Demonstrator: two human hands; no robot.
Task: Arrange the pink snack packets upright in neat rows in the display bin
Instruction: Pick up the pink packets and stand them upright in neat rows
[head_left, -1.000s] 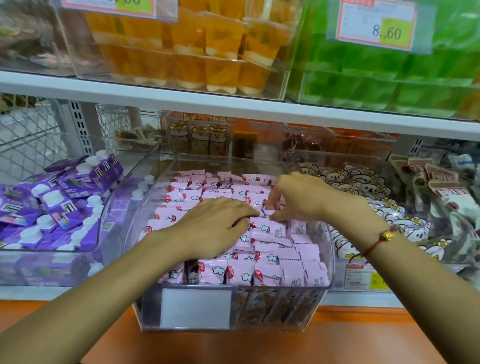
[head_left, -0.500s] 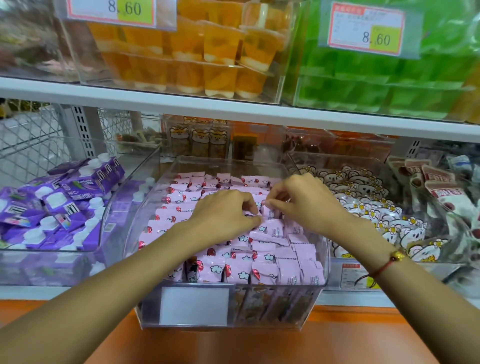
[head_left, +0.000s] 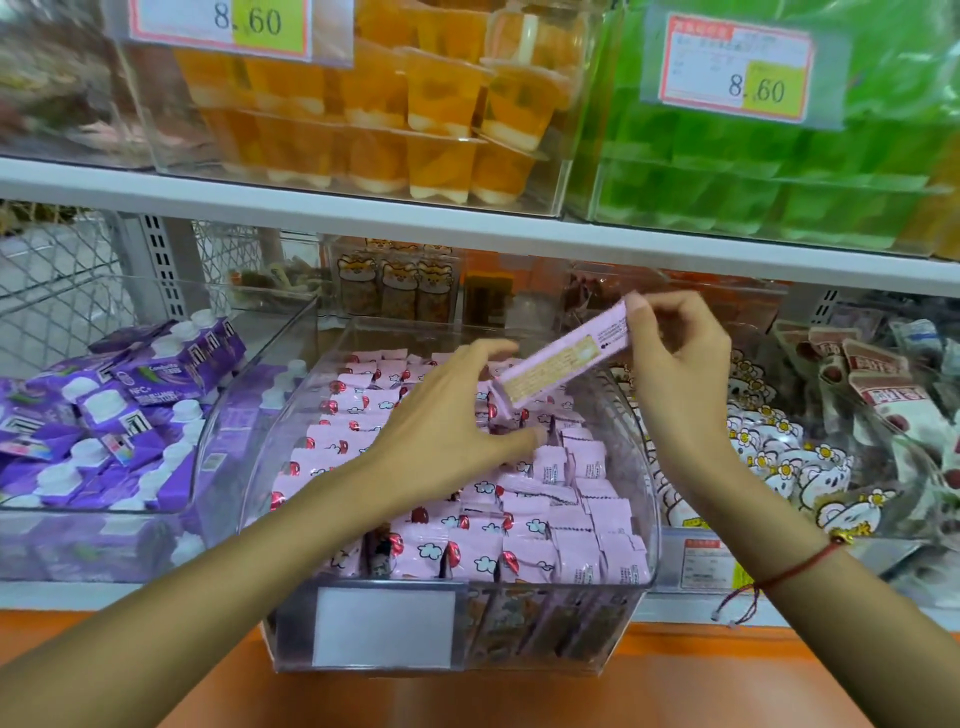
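Observation:
A clear display bin (head_left: 644, 525) on the lower shelf holds several rows of pink snack packets (head_left: 524, 551), most standing on end. My right hand (head_left: 675, 364) pinches the top end of one long pink packet (head_left: 563, 364), lifted above the bin and tilted, its printed back facing me. My left hand (head_left: 452, 431) hovers over the middle rows with fingers spread; its thumb and fingertips touch the packet's lower end and the packets beneath it. The rows under my left hand are hidden.
Purple drink cartons (head_left: 104, 415) fill the bin to the left. A bin of white cartoon-print packets (head_left: 779, 457) sits to the right. The upper shelf (head_left: 363, 213) carries orange jelly cups (head_left: 395, 104) and green packs (head_left: 779, 156). An orange ledge (head_left: 675, 686) runs in front.
Both hands were down among the packets in the bin. My right hand has pulled one long pink packet up and out, and my left hand has opened beside its lower end.

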